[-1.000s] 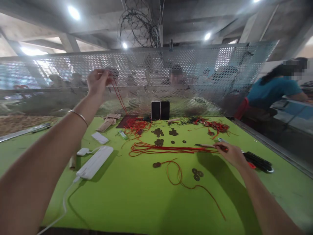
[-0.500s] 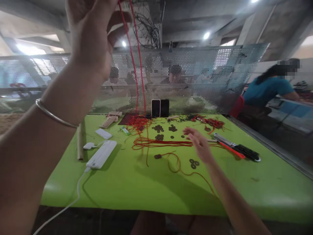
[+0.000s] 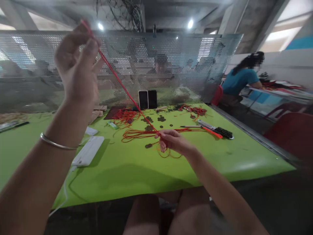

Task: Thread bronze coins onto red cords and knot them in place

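My left hand [image 3: 79, 62] is raised at the upper left, its fingers pinched on one end of a red cord [image 3: 119, 83]. The cord slants down, taut, to my right hand [image 3: 172, 140], closed on it low over the table. Behind the right hand lies a looped bundle of red cord [image 3: 133, 134]. A few round coin-like discs [image 3: 148, 146], with thin orange cord by them, rest just left of that hand. Farther back are piles of similar discs [image 3: 148, 119] and a tangle of red cord scraps [image 3: 126, 116].
A white power bank [image 3: 89, 150] with a cable lies on the green table [image 3: 117, 178]. Two phones [image 3: 148, 99] lean against a perforated metal screen [image 3: 117, 65]. A box cutter [image 3: 206, 125] and black-handled tool [image 3: 223, 133] lie right. A person in blue [image 3: 241, 80] sits beyond.
My right hand has moved left and closed on the hanging red cord, which is now pulled taut at a slant. My left hand appears lower, and the view has turned right.
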A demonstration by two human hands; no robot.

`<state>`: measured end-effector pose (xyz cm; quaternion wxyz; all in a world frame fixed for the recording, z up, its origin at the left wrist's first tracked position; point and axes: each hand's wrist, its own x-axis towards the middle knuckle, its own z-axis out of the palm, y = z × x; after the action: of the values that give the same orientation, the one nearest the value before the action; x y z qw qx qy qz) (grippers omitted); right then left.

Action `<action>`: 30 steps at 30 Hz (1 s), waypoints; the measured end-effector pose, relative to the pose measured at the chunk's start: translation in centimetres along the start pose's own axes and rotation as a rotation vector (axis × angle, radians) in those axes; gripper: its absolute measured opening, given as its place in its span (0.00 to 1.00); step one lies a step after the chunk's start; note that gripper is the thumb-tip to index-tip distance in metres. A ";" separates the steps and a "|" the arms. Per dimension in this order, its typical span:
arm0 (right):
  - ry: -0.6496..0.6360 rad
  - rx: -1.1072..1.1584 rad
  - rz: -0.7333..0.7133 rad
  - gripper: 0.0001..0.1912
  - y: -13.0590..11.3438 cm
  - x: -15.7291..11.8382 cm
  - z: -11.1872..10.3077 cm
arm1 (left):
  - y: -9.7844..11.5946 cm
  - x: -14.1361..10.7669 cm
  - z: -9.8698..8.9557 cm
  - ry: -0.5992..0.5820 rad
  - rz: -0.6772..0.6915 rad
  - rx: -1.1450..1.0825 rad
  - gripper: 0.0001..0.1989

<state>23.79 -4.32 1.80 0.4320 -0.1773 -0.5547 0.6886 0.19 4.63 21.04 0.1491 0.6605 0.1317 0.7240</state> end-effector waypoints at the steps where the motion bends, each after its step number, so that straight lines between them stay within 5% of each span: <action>1: 0.030 -0.026 -0.005 0.16 0.1 0.0 -0.3 | -0.8 -0.4 -0.6 0.004 -0.020 -0.040 0.17; 8: 0.186 -0.161 0.075 0.20 1.3 1.0 -2.0 | -3.5 -5.1 -3.0 0.246 -0.204 -0.204 0.12; 15: 0.261 -0.215 0.127 0.22 3.0 2.5 -3.6 | -6.6 -8.7 -5.5 0.486 -0.307 -0.077 0.08; 26: 0.273 -0.333 0.195 0.22 4.3 2.7 -5.8 | -9.9 -12.0 -9.8 0.563 -0.211 0.316 0.08; 30: 0.301 -0.405 0.227 0.21 3.8 2.3 -6.5 | -11.1 -13.2 -11.3 0.481 -0.206 0.346 0.14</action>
<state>25.70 1.39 -3.22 0.3854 -0.4215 -0.5871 0.5737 -9.46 9.75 3.60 0.0718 0.4689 0.3508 0.8074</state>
